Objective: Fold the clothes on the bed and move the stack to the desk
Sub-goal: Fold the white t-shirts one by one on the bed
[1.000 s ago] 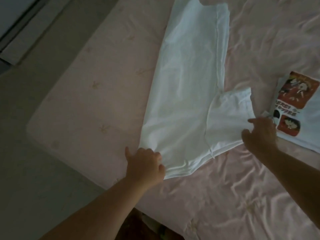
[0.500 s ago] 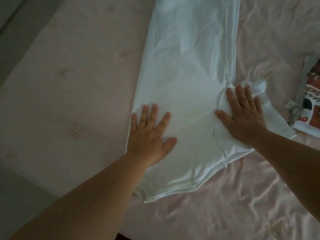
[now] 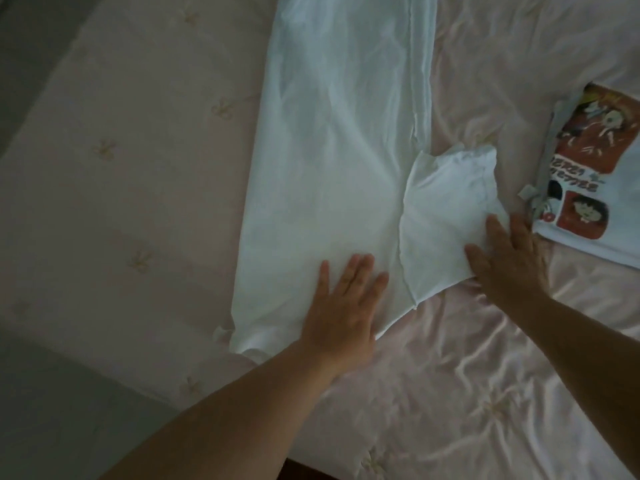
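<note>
Two flat, open palms are pressed on the white shirt [image 3: 332,161], spread on the bed [image 3: 450,393]: the left hand [image 3: 343,306] on its body, the right hand [image 3: 512,261] at the sleeve [image 3: 450,216]. Nothing is gripped. Creases are best smoothed outward before the sleeve is folded in.

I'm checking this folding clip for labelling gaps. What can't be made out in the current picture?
- White shirt, head view: its far end is cut off by the top edge.
- Printed shirt: runs past the right edge; the lettering is too small to read.
- Cloth beneath the left hand and right hand: covered by the flat palms.
- The desk: not in view.
</note>
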